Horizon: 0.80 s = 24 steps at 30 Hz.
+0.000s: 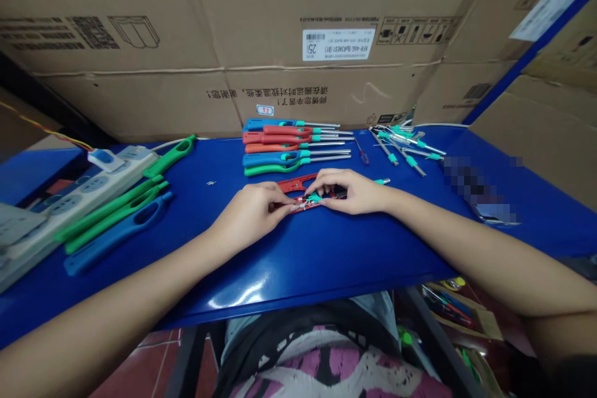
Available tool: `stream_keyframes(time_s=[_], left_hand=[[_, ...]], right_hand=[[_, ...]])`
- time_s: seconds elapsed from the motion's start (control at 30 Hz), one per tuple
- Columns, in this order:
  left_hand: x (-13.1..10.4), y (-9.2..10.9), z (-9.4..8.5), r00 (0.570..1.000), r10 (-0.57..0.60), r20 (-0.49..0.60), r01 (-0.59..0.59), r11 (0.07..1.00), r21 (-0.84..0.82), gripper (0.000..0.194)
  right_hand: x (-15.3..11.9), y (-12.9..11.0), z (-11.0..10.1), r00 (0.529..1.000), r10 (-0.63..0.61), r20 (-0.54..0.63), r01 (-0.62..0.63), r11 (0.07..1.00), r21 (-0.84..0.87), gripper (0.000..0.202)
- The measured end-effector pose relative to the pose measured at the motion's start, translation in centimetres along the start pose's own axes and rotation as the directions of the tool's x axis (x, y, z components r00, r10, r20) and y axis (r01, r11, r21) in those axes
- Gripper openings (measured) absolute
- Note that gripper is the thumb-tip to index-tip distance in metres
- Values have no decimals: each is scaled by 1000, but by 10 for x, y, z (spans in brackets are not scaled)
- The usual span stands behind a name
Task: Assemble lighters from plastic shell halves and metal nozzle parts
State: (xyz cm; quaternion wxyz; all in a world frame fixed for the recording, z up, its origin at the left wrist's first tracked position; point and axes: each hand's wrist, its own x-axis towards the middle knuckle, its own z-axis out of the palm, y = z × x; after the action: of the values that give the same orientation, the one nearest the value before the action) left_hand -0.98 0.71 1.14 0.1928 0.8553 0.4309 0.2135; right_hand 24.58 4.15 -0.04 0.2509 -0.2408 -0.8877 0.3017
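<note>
The left hand pinched the near end of an open red plastic casing half above the glossy blue tabletop; the right hand had thumb and fingers narrowed on a small teal plastic insert within that half; a second flat red plastic shell lay just beyond; farther back were a row of long-necked, multicoloured plastic lighters and, beside it, a small purple-handled screwdriver; behind stood a printed brown cardboard box.
</note>
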Motion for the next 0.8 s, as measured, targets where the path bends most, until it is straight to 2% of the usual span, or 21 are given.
stream_keyframes(time_s=[0.17,0.23,0.33,0.43,0.53,0.63,0.73,0.8], left_hand=[[-4,3,-1,1000,23,12,-24,996,89,20],[-6,5,-1,999,36,-1,-35,984,174,22],[-7,8,-1,993,118,-28,-105,954,280,24],[-6,9,2,970,241,23,-240,941,239,25],[-5,8,5,949,304,88,-316,930,188,28],[-4,7,7,955,283,91,-295,941,168,28],[-4,6,6,966,254,52,-259,952,163,23],[-4,7,5,975,222,-6,-218,959,183,20]], right_hand=[[0,2,0,1000,-2,2,2,1000,3,26],[0,2,0,1000,0,3,0,1000,-4,25],[-1,2,0,1000,-1,18,1,1000,-8,25],[-1,0,0,1000,-6,30,6,1000,1,25],[-1,-1,-4,999,-31,-33,31,999,-20,23],[-2,0,-11,988,-84,-130,62,984,-165,24],[-5,6,-20,990,-52,-129,-7,909,-416,25],[-7,11,-24,994,2,-111,-59,859,-508,24]])
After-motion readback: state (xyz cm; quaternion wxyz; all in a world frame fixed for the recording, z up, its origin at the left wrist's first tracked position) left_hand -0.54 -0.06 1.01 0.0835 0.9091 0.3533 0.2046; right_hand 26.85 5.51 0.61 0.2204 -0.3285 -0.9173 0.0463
